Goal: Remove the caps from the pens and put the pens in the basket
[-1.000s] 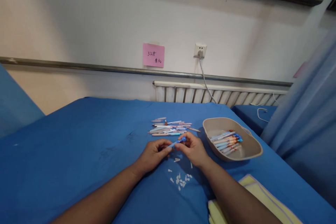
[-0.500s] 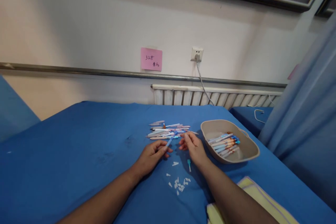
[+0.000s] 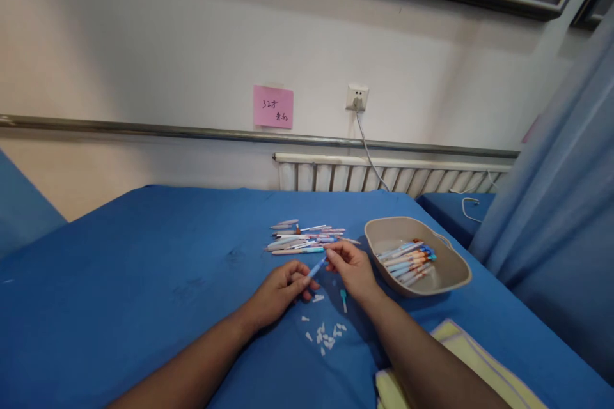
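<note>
My left hand [image 3: 282,290] pinches the lower end of a light blue pen barrel [image 3: 316,266] that points up and to the right. My right hand [image 3: 352,266] has its fingertips at the barrel's upper end, fingers curled. A small blue pen cap [image 3: 344,299] lies on the blue sheet [image 3: 144,268] just below my right hand. Several small white bits [image 3: 325,336] are scattered in front of my wrists. A loose pile of pens and pen parts [image 3: 302,238] lies just beyond my hands.
A beige oval tray [image 3: 455,271] to the right holds several pens [image 3: 407,259]. A yellow folded cloth [image 3: 460,358] lies at the lower right. A blue curtain [image 3: 556,217] hangs on the right. Behind stand a radiator [image 3: 384,174], a wall socket [image 3: 357,97] and a pink note [image 3: 273,106].
The blue cap has come off the pen and now lies on the sheet. My right hand moved away briefly, then came back to the barrel's upper end.
</note>
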A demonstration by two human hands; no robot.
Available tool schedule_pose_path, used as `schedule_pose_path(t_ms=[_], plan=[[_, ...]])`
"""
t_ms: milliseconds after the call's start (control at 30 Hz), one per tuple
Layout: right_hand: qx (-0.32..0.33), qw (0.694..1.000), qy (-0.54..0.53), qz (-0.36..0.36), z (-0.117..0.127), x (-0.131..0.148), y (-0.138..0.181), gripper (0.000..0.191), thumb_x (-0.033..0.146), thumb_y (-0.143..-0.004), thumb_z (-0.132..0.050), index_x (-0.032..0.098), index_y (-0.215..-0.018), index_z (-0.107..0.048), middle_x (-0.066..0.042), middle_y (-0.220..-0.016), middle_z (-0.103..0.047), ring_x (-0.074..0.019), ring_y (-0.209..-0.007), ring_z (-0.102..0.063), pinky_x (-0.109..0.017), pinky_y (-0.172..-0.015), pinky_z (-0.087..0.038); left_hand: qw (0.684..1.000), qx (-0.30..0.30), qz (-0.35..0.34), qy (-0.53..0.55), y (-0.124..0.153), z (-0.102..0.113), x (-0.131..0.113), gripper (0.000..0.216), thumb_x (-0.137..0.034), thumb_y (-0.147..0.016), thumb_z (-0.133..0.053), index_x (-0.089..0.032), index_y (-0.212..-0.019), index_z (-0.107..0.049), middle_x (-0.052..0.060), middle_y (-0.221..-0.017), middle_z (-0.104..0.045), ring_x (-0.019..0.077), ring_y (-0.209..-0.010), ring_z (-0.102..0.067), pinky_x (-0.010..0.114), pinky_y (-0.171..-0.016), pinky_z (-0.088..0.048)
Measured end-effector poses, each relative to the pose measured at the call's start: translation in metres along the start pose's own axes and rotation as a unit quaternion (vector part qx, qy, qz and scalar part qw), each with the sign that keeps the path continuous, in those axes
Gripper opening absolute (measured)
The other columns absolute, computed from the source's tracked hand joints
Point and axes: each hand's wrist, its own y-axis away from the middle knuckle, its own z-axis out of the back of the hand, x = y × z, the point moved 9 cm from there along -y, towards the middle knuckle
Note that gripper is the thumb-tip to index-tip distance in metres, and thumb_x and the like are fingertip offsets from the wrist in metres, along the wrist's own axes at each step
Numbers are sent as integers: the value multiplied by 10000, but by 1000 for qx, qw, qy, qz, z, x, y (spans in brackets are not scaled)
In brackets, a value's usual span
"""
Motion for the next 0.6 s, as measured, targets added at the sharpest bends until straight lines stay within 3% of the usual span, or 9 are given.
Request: schedule_pose_path(t_ms=[233,600], plan=[[-2,999,32,-2,1,1,0,319,481,-667,-677,182,-690,-570,39,-558,-537,-102,-474,-508,-225,-465,-444,1000,0,-18,6,-1,1,-1,272,-413,-781,-583,-163,-862,-515,36,-801,-678,116,-605,-582,215,-560,-413],[57,997,41,-16,-7,-6,3,314,492,-747,-607,186,-722,-538,40,-578,-542,-106,-482,-522,-228,-497,-425,999,1,-17,27,0,-1,-5,286,-431,-793,-567,-164,-880,-516,31,-789,-675,113,-603,-576,215,-558,-414]])
